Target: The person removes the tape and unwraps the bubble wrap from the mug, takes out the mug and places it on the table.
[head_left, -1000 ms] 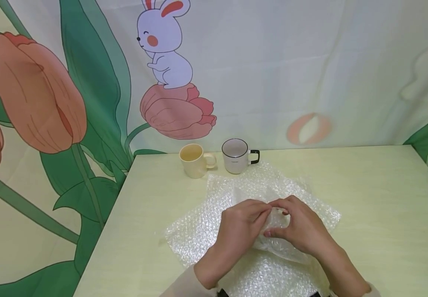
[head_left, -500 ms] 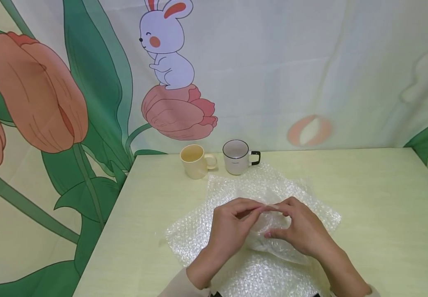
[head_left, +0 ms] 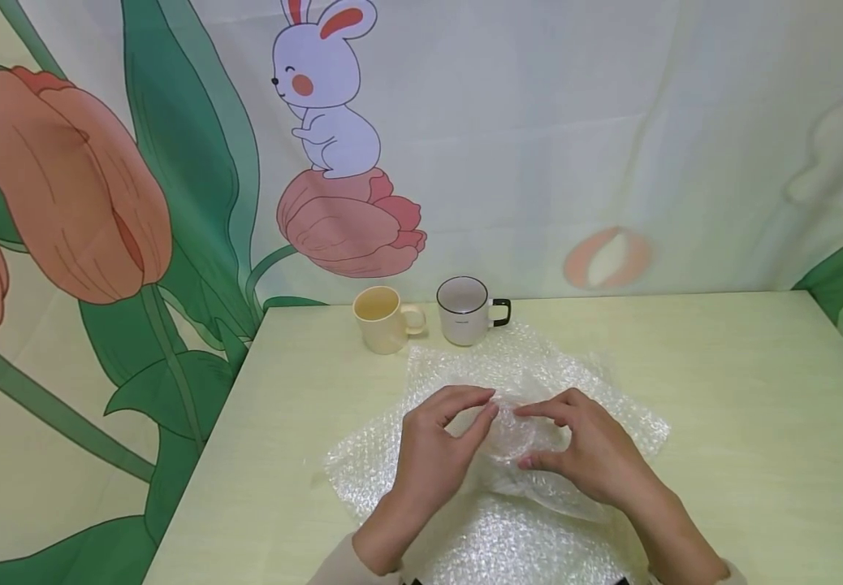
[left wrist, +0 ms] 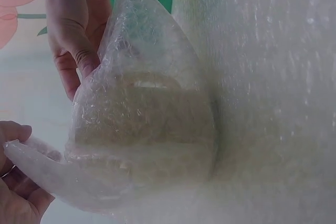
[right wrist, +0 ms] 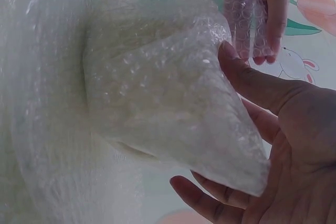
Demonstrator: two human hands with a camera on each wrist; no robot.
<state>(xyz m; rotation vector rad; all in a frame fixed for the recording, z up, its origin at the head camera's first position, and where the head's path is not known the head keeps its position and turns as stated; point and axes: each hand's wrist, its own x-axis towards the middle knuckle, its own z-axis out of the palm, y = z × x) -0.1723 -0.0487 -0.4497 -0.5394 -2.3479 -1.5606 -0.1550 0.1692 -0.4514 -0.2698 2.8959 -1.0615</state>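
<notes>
A bundle of bubble wrap (left wrist: pixel 147 129) stands upright on the sheets, peaked at its corners. Through the plastic shows a blurred beige thing whose kind I cannot tell. My left hand (head_left: pixel 429 451) pinches a loose flap of the bubble wrap (left wrist: pixel 52 171) between thumb and fingers, on the bundle's left. On the other side, my right hand (head_left: pixel 600 451) holds the wrap's upper edge, its thumb (right wrist: pixel 257 80) on the near face and some fingers behind. The outer fingers of that hand spread loosely beside a hanging corner.
Layered bubble wrap sheets (head_left: pixel 509 544) spread beneath the bundle on the pale green table (head_left: pixel 743 390). Behind them stand a yellow mug (head_left: pixel 380 323) and a white mug (head_left: pixel 463 317) with a black rim and handle. A printed curtain (head_left: pixel 524 146) hangs along the back.
My left hand has moved left, away from my right hand, so the fingertips that met over the bundle are now apart. My right hand stays almost in place.
</notes>
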